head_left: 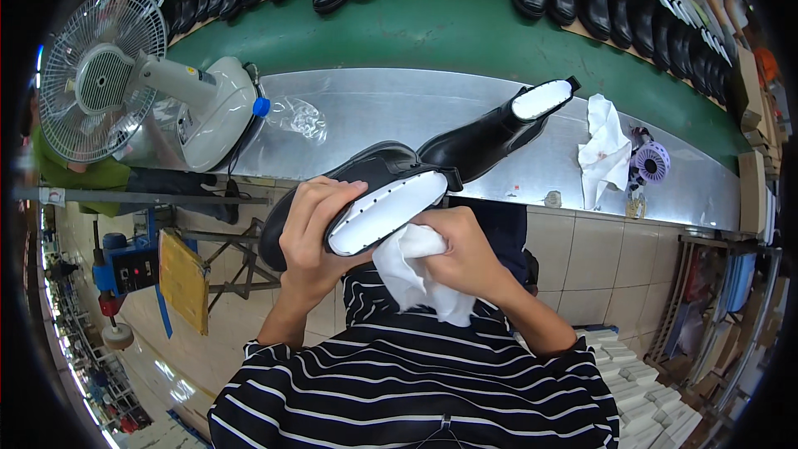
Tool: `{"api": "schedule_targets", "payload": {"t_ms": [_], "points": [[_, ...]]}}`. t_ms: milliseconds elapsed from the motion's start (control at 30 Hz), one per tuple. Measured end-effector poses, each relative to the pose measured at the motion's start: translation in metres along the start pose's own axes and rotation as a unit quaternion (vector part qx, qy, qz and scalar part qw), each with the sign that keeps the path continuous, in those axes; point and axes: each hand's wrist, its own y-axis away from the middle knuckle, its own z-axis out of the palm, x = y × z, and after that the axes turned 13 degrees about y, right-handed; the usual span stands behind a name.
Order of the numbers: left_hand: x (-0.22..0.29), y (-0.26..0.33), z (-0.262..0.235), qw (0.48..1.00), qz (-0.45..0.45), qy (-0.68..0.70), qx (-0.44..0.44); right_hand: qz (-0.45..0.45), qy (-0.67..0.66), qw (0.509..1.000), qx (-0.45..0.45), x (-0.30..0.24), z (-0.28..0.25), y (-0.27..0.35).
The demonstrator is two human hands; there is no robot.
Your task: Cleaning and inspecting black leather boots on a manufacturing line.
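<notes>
Grasping a black boot [367,170], white panel [386,214] up, with the left hand [312,229] at the metal bench's [374,108] near edge — and clutching a bunched white cloth [407,264] against that boot in the right hand [465,251]. Facing, on the bench, a second boot [475,143], with a plastic bottle [301,119] and desk fan [220,116] toward the bench's left end.

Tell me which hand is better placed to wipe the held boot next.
Probably the right hand: it already grips the white cloth right by the boot, whereas the left hand is occupied holding that boot.
</notes>
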Motion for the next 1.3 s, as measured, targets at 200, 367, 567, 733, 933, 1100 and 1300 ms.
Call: {"api": "schedule_targets", "payload": {"t_ms": [200,367,567,733,933,1100,1300], "points": [[-0.006,0.003,-0.006,0.998,-0.051,0.026,0.028,-0.041,-0.078,0.995,-0.055,0.003,0.005,-0.006],[-0.003,-0.003,-0.007,0.995,-0.085,0.047,0.034,-0.019,-0.083,0.995,-0.050,-0.004,0.010,-0.012],[-0.002,-0.011,-0.007,0.992,-0.088,0.077,0.047,-0.081,-0.152,0.985,-0.023,0.005,0.005,-0.015],[-0.006,-0.017,-0.004,0.986,-0.113,0.106,0.065,-0.082,-0.115,0.990,-0.007,0.000,0.005,-0.019],[-0.003,-0.026,0.000,0.988,-0.093,0.108,0.055,-0.018,-0.085,0.996,-0.022,-0.004,-0.007,-0.018],[-0.006,-0.032,0.006,0.992,-0.073,0.085,0.050,-0.068,-0.151,0.986,0.023,0.014,-0.002,-0.019],[-0.011,-0.036,0.006,0.986,-0.095,0.123,0.054,-0.080,-0.121,0.988,0.046,0.001,-0.009,-0.026]]}}
